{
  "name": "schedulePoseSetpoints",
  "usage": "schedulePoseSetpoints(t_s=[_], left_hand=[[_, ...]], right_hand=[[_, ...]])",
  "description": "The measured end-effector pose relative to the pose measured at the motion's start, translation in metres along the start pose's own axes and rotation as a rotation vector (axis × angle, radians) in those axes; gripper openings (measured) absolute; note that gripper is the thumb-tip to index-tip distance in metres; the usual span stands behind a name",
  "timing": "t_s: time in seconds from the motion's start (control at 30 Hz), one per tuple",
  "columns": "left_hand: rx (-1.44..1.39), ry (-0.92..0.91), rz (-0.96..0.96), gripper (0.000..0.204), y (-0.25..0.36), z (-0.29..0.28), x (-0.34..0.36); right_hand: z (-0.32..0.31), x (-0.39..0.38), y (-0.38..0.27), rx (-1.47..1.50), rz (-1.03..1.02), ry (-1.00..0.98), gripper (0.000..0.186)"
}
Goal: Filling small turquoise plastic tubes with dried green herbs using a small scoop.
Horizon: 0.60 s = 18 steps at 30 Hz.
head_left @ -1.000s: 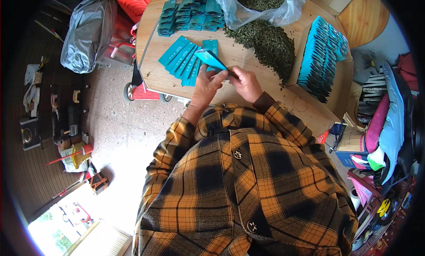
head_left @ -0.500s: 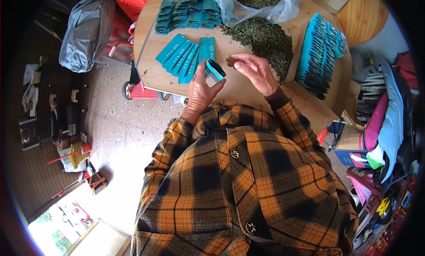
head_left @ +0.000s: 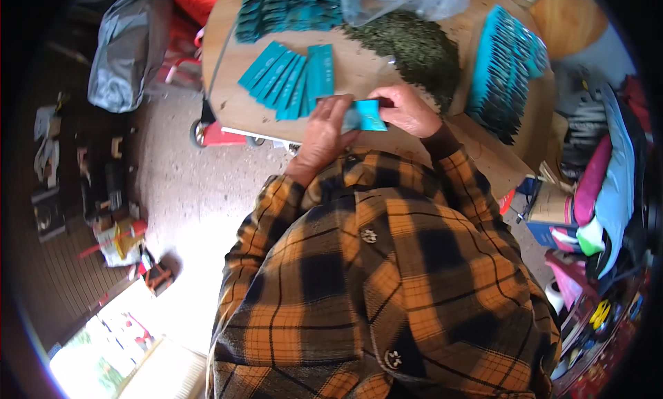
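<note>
Near the table's front edge, a small teal packet (head_left: 371, 116) lies between my two hands. My left hand (head_left: 323, 133) holds its left side, fingers closed on it. On the other side, the fingers of my right hand (head_left: 411, 112) pinch the upper right edge. Motion blurs both hands a little. Just beyond my left hand, flat teal packets (head_left: 273, 74) lie fanned out on the wooden table (head_left: 224, 88), with one separate packet (head_left: 320, 67) beside them. A heap of dried green leaves (head_left: 425, 50) spreads past my right hand.
Stacked teal packets (head_left: 286, 16) sit at the far left of the table. A clear plastic bag (head_left: 407, 5) is behind the leaf heap. On the right, rows of upright teal packets (head_left: 501, 74) stand by a cardboard flap (head_left: 476, 147). A grey bag (head_left: 128, 54) hangs at left.
My right hand, apart from the packet before, has come in and now grips its edge. The packet, its mouth agape earlier, is turned with a flat face up. The view has shifted slightly.
</note>
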<state>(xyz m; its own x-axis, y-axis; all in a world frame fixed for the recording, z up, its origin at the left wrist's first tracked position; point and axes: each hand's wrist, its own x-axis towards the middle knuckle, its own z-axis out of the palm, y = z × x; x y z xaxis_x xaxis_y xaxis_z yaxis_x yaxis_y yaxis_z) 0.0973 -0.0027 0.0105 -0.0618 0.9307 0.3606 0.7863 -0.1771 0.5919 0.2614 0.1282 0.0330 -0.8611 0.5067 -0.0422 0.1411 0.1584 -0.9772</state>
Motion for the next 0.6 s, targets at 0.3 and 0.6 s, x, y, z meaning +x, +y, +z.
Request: schedulePoseSetpoints(t_s=[0.3,0.6], left_hand=[[0.025,-0.048,0.021,0.066,-0.002,0.002,-0.001],[0.051,-0.092,0.0,0.072,-0.007,0.011,-0.008]], right_hand=[[0.017,0.0,0.004,0.219,0.333,-0.095,0.011],[0.023,0.001,0.013,0.118,0.377,-0.171,0.014]])
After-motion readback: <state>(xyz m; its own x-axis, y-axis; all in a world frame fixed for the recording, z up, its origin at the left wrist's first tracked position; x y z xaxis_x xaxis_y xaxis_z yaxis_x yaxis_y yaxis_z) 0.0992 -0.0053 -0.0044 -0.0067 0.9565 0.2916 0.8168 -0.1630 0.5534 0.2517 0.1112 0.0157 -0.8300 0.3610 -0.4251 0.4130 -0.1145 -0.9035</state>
